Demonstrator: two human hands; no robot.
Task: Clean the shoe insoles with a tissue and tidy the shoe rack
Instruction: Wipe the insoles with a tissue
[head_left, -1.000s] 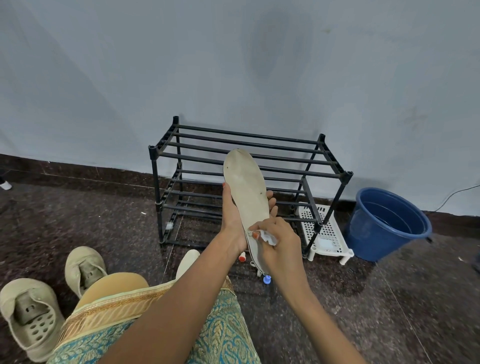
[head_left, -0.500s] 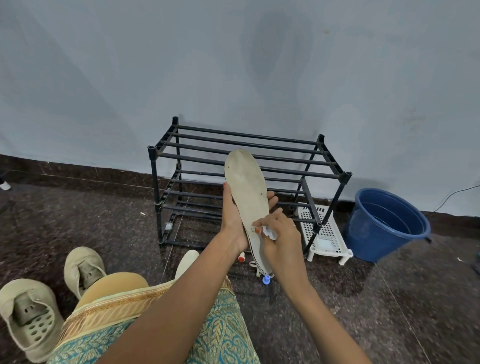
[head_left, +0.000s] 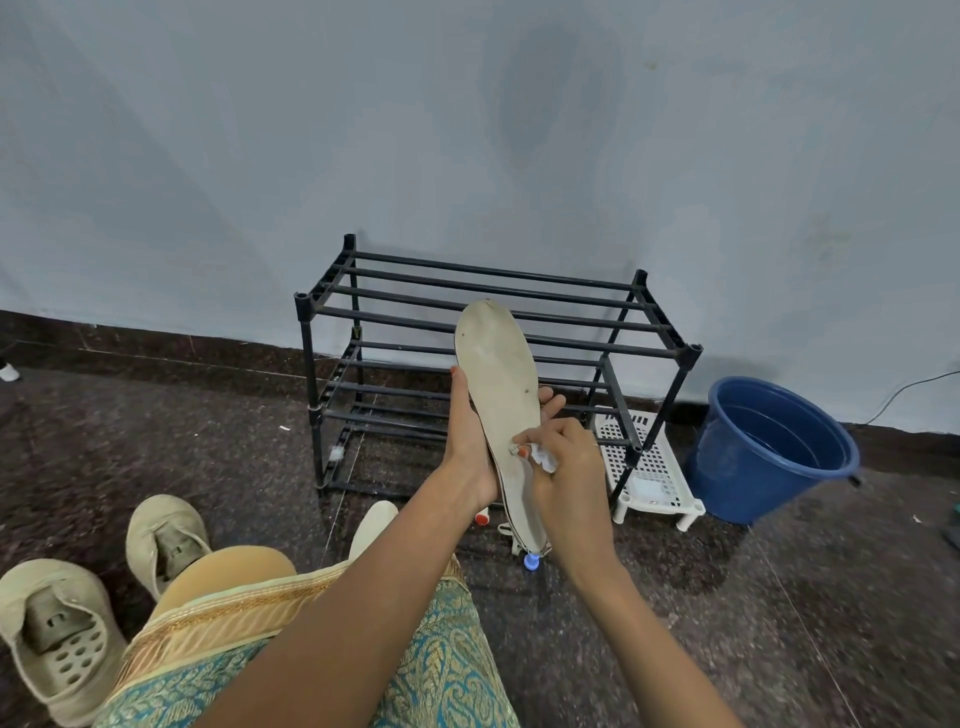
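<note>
Pinching tissue (head_left: 543, 458) against insole (head_left: 496, 364), left hand (head_left: 467, 436) gripping

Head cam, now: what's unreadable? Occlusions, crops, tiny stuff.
All head view.
- Lower part of the pale beige shoe insole: covered by the right hand.
- Most of the white tissue: buried in that hand's fingers.
- Palm of the left hand: behind the insole.
- The small blue-capped item: mostly hidden by insole and right wrist; unidentifiable.
- Part of the beige canvas shoe: cut by the left edge.
- Contents of the blue plastic bucket: unclear.

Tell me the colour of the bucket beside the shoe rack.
Blue. The bucket shows clearly in the head view, the only one.
</note>
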